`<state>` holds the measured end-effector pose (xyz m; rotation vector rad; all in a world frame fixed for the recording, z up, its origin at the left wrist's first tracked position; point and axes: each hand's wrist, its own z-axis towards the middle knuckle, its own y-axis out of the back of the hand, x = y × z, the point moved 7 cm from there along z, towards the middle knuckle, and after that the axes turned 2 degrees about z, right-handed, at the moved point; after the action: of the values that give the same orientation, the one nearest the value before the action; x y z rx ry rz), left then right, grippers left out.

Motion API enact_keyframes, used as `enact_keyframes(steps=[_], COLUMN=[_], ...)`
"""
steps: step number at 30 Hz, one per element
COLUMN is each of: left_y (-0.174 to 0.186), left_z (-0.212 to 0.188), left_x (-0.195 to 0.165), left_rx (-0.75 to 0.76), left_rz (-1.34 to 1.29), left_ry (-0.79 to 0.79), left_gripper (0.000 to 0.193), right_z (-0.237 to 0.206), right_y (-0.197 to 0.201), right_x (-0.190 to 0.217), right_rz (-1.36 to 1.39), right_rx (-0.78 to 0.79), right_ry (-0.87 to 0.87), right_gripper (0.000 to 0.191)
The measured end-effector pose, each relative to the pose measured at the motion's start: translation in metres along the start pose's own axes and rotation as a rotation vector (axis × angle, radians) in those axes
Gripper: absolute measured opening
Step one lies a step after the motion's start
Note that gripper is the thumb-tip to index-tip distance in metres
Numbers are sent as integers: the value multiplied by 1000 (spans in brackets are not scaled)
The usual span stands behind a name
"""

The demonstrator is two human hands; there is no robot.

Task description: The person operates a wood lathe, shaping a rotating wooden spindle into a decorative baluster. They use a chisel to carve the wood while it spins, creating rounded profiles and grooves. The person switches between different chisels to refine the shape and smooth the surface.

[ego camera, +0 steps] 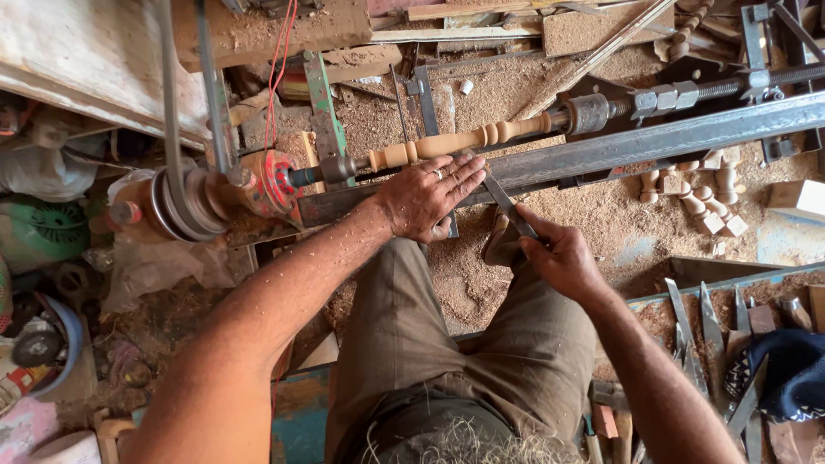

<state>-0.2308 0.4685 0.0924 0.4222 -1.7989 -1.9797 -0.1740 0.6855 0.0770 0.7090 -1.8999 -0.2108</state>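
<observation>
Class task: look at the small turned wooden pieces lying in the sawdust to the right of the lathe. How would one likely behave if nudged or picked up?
The turned wooden pieces look small, so probably light. Their rounded profiles suggest one lying on its side could roll, though the sawdust may slow it. They look solid, so likely stiff.

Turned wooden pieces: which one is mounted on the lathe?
The long pale spindle, held between the lathe's two ends just above the left hand. The other turned pieces are short and lie loose in the sawdust at right, below the steel bar.

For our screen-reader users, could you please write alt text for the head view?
A left hand steadies a chisel, gripped by the right hand, against a turned wooden spindle on a sawdust-covered lathe.
</observation>
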Motion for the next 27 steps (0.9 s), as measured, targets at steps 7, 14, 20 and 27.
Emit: enact_keyframes(steps=[7, 14, 20, 27], left_y=[1, -10, -7, 53], left_z=[0, -1, -2, -6], left_x=[1, 0, -16, -135], left_rx=[-6, -1, -165, -318], left_rz=[-34, -26, -75, -364], left_ry=[11, 12, -133, 225], left_gripper=[88, 85, 82, 47], right_z=[20, 38, -4, -137], right_y=[12, 33, 50, 54], right_x=[-15, -22, 66, 123], right_rz=[18, -51, -88, -1076], right_rx=[93, 192, 168, -98], right_ry=[82, 76, 743, 551], right_gripper=[57, 54, 58, 45])
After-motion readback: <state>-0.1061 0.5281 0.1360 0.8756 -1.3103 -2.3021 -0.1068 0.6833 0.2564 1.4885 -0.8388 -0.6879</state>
